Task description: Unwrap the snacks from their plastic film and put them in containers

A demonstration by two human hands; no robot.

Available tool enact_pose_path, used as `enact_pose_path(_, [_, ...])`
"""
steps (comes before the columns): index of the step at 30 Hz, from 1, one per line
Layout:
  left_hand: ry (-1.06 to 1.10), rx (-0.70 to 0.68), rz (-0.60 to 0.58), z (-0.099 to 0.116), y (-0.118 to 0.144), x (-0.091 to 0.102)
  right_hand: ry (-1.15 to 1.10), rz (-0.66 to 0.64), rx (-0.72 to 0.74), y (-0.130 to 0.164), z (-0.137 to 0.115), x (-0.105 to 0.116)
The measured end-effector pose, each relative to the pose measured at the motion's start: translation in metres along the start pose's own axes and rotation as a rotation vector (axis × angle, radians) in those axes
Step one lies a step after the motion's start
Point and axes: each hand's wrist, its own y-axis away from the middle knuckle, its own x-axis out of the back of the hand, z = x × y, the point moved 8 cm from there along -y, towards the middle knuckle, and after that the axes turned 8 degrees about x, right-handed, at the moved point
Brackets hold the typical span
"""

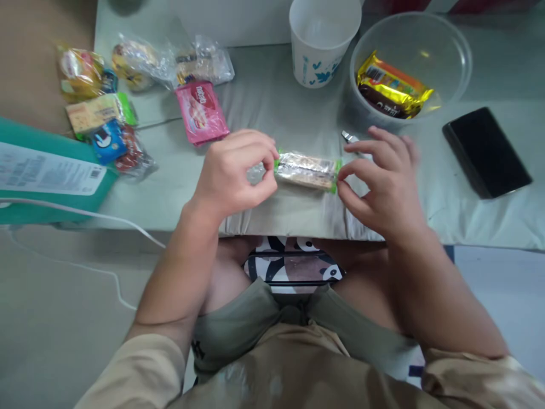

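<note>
The left hand (236,170) has its thumb and forefinger closed in a pinch on the left end of a long, flat, silvery-and-tan snack packet with green ends (307,170). The right hand (385,170) has its thumb and forefinger closed at the packet's other green end, near the lower corner, while its remaining fingers spread loosely upward.

The packet is at the centre of the frame, bridging the gap between the two hands. Its long axis runs nearly left to right, dipping slightly toward the right; it extends rightward from the left hand and leftward from the right hand. Neither hand is nearer, since each is at one end. Whether its underside touches the tabletop covered in pale grey-green cloth (460,224) is hard to tell.

Just above the right hand, a slim silver metallic object (349,136) shows, partly hidden by the fingers. Up and left of the packet lies a square, glossy pink packet (204,112). Toward the top centre stands a white paper cup with blue leaf prints (323,62), and right of it a round, translucent plastic tub (445,57) holding yellow-and-brown foil snacks (395,88). A black rectangular phone (487,152) lies toward the right edge.
</note>
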Motion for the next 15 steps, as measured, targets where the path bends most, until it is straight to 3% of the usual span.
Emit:
enact_pose_path(4, [-0.035, 0.049, -0.259, 0.013, 0.006, -0.009, -0.065, -0.132, 0.182, 0.003, -0.033, 0.003])
enact_pose_path(10, [0.055, 0.193, -0.561, 0.016, 0.018, -0.022, -0.017, -0.167, 0.333, 0.002, -0.069, 0.003])
enact_pose_path(12, [0.082, 0.222, -0.681, 0.018, 0.025, -0.027, -0.034, -0.330, 0.336, 0.005, -0.078, -0.008])
enact_pose_path(15, [0.028, 0.269, -0.831, 0.013, 0.036, -0.034, -0.022, -0.684, 0.226, 0.018, -0.081, -0.029])
